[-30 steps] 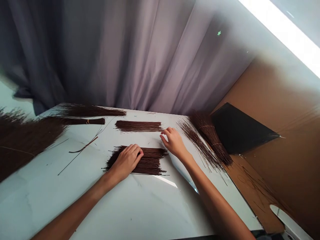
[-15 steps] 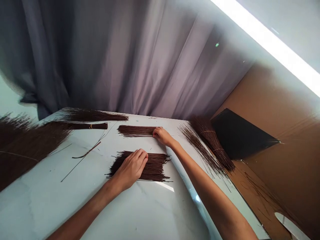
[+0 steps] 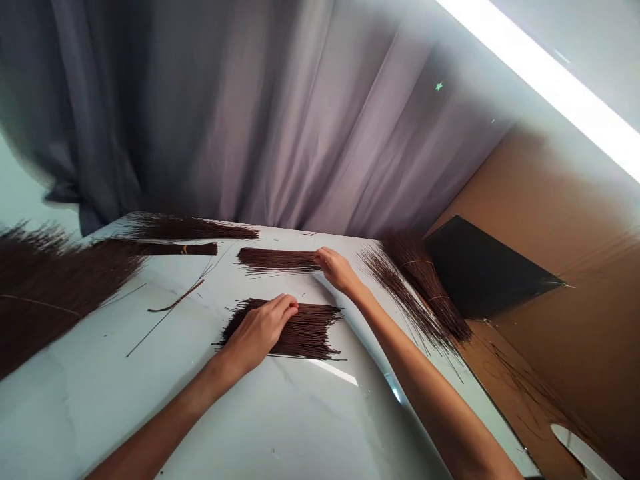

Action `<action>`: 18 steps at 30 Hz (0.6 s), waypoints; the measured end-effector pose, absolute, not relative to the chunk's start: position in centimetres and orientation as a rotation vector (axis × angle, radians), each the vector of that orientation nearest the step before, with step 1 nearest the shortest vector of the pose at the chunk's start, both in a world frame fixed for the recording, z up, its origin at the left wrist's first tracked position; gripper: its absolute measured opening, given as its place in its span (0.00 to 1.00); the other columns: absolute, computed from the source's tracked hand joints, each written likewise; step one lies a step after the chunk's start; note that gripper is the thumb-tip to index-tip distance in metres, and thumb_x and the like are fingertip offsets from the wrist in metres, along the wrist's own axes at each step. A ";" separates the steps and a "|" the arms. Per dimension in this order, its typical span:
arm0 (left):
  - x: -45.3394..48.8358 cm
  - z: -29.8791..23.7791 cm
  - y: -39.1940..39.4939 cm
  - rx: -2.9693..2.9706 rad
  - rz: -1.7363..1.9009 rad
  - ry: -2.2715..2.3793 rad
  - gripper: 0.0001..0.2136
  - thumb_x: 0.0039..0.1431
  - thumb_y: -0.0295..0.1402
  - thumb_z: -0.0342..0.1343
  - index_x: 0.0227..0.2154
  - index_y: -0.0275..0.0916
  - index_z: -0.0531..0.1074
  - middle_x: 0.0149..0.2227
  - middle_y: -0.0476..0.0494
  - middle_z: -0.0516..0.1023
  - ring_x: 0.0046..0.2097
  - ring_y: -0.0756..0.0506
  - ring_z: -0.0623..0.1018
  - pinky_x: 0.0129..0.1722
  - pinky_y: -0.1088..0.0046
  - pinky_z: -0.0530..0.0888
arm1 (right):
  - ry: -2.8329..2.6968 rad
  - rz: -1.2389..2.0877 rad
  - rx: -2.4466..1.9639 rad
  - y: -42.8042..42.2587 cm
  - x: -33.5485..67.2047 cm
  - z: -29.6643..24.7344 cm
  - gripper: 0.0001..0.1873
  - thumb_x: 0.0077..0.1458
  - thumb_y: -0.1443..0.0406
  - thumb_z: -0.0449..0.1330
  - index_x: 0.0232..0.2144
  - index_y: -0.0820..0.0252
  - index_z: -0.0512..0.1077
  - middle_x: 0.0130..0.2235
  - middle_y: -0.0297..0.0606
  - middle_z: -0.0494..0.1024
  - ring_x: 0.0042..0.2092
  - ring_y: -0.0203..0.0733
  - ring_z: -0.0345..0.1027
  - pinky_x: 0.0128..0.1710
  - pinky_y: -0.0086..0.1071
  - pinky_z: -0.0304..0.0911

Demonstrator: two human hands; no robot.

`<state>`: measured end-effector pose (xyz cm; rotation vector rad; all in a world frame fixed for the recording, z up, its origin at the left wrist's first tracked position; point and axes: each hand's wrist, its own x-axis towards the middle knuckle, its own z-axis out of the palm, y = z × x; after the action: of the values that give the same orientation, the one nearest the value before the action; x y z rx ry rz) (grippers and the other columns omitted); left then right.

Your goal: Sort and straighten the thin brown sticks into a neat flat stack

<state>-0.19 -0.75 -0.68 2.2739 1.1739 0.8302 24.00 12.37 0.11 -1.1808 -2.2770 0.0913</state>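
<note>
Thin dark brown twigs lie side by side in a near pile (image 3: 307,333) on the white marbled tabletop, their ends uneven. My left hand (image 3: 263,327) rests over the left half of this pile, fingers bent and pressed together near its far edge. What its fingertips hold, if anything, is hidden. Farther back lies a narrower row of cut twigs (image 3: 277,260), with its left ends fairly even. My right hand (image 3: 337,267) is closed around the right end of that row, thumb and fingers together on the twigs.
Long twig bundles (image 3: 190,229) lie at the back left, by a bound bundle (image 3: 200,249). A large twig heap (image 3: 45,300) fills the left. Loose twigs (image 3: 175,307) lie nearer. Tied bundles (image 3: 430,287) line the right edge beside a black panel (image 3: 490,267). A grey curtain (image 3: 280,120) hangs behind.
My right hand has shifted slightly right and up along the far row, whose near twigs look more spread. My left hand stays over the near pile, its fingers drawn closer together. The view has shifted slightly.
</note>
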 end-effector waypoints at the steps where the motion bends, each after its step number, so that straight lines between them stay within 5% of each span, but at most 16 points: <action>1: -0.3 -0.7 -0.6 2.172 0.834 1.186 0.09 0.75 0.34 0.43 0.42 0.43 0.69 0.40 0.50 0.76 0.40 0.46 0.76 0.41 0.68 0.68 | -2.228 0.088 -1.188 11.5 24.0 0.4 0.08 0.68 0.69 0.48 0.37 0.57 0.65 0.37 0.38 0.72 0.37 0.41 0.64 0.38 0.31 0.57; 4: -0.6 -0.7 -0.2 1.973 0.884 1.180 0.10 0.73 0.35 0.48 0.39 0.44 0.73 0.36 0.51 0.76 0.39 0.46 0.76 0.41 0.70 0.69 | -2.040 0.072 -1.222 7.5 23.4 1.0 0.07 0.71 0.66 0.43 0.41 0.57 0.61 0.39 0.41 0.70 0.38 0.42 0.64 0.41 0.34 0.60; 9: -0.3 -1.3 0.2 1.598 0.890 1.100 0.13 0.69 0.44 0.51 0.38 0.42 0.74 0.30 0.52 0.70 0.21 0.53 0.65 0.20 0.76 0.63 | -1.908 0.292 -1.338 -0.5 20.8 -0.2 0.05 0.70 0.64 0.46 0.39 0.55 0.59 0.36 0.37 0.70 0.34 0.41 0.65 0.35 0.33 0.60; 18: 0.0 -1.4 0.4 1.397 0.931 1.016 0.15 0.65 0.48 0.55 0.36 0.40 0.72 0.26 0.54 0.61 0.23 0.54 0.58 0.17 0.83 0.53 | -1.927 0.364 -1.429 -3.6 19.0 -1.7 0.04 0.68 0.66 0.45 0.38 0.55 0.59 0.33 0.35 0.74 0.29 0.39 0.67 0.30 0.32 0.58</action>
<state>0.02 0.41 -1.36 1.3965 1.0161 0.9311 19.01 -3.58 -1.69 -1.4292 -1.9271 0.3643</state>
